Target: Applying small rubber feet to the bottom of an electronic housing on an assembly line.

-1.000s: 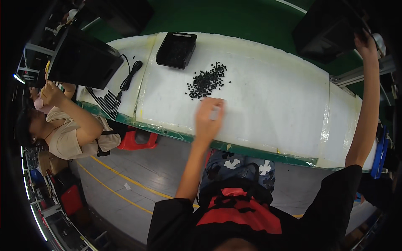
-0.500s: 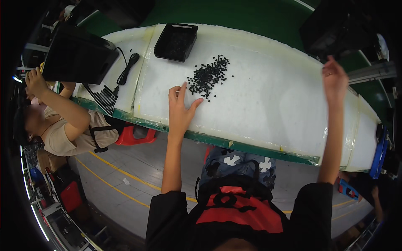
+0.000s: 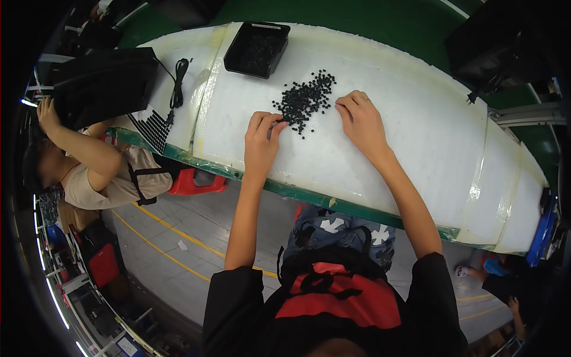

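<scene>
A loose pile of small black pieces [image 3: 304, 100] lies on the white table top. My left hand [image 3: 262, 140] is at the pile's near left edge, its thumb and fingers pinched together against the pieces; whether one is between the fingertips is too small to tell. Just right of the pile is my right hand [image 3: 361, 122], palm down above the table. Its thumb and fingertips are drawn together, and anything they hold is hidden. Behind the pile, to the left, stands an open black plastic bin [image 3: 257, 50] with some small bits on its bottom.
Left on the table are a coiled black cable [image 3: 178, 89] and neat rows of small black pieces [image 3: 153, 130]. A co-worker [image 3: 98, 172] there holds a large black casing [image 3: 107, 86]. Another dark casing [image 3: 505, 53] with a hanging plug is at the far right. The table has a green front edge [image 3: 309, 199].
My right hand has come from the far right, by the dark casing, to the pile. My left fingers, spread before, are now pinched at the pile. The co-worker's casing has tilted lower.
</scene>
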The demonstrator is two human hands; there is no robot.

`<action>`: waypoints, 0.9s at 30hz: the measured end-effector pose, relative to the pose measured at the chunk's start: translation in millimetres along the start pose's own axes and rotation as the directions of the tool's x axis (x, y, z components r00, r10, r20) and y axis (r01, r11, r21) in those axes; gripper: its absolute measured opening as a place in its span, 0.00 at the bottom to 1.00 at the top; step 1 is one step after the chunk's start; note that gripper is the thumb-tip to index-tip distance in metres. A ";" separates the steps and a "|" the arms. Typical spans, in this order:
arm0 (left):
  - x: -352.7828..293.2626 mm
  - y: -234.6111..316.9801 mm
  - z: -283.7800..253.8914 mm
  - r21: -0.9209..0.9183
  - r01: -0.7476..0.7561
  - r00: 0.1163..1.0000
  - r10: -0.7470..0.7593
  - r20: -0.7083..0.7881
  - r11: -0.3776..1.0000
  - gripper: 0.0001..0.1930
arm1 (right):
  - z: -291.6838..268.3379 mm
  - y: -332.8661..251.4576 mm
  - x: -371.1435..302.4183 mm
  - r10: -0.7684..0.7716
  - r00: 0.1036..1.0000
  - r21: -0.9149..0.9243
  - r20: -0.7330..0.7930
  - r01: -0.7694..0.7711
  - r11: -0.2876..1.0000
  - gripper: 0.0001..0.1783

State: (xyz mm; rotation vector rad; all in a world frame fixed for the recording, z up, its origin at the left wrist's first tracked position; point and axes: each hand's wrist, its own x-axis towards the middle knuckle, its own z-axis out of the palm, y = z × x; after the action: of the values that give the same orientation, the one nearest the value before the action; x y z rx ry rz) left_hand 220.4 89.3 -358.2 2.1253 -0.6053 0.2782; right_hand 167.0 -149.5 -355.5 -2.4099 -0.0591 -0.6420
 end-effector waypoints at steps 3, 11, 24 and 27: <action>-1.0 1.6 -0.1 0.008 -0.009 1.000 0.009 0.029 1.000 0.08 | 5.0 -2.2 3.0 -0.059 0.998 0.034 -0.036 0.060 0.998 0.03; 0.3 21.3 -3.9 0.119 0.113 0.984 -0.128 0.126 0.986 0.06 | 9.5 -9.2 5.6 -0.131 0.989 -0.048 0.071 0.135 0.990 0.04; -4.9 19.9 -2.7 0.219 0.118 0.992 -0.125 0.019 0.968 0.07 | 13.3 -10.4 5.7 -0.036 0.991 -0.273 0.129 0.070 0.960 0.06; -3.0 22.9 -2.9 0.233 0.164 0.982 -0.181 0.052 0.959 0.07 | 21.6 -11.0 0.6 -0.060 0.989 -0.380 0.137 0.109 0.918 0.07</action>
State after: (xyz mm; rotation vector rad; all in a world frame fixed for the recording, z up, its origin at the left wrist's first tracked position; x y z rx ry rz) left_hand 206.1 81.4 -341.6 2.4022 -0.4418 0.1804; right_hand 174.6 -128.1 -363.6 -2.8436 -0.0963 -0.5861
